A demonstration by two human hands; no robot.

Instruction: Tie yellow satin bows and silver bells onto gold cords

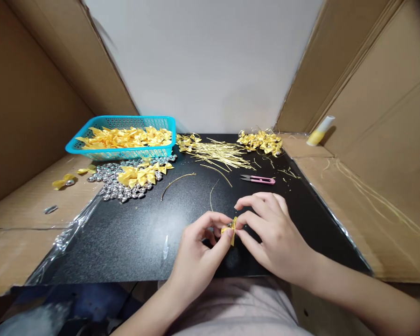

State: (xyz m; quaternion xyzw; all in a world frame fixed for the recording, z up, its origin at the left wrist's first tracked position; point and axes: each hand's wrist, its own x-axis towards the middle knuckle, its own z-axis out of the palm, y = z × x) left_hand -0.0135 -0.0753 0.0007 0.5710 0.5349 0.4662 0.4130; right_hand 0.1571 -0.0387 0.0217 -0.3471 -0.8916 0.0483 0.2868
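Close to the front of the black table, my left hand (205, 242) pinches a small yellow ribbon bow (233, 239) between thumb and fingertips. Something dark and shiny shows at the bow's middle, mostly covered by the fingers. From the right, the thumb and index finger of my right hand (271, 231) close on the bow's edge, while its other fingers are bent above. A thin gold cord (212, 198) sticks up from behind my left fingers; whether it is fixed to the bow is hidden.
A blue basket (121, 151) of yellow bows stands at the back left, behind silver beads (108, 186) with bows on top. Cut gold cords (222, 154) lie at the back, beside beaded bows (261, 141). Pink thread snips (258, 179) lie right of centre. Cardboard walls flank the table.
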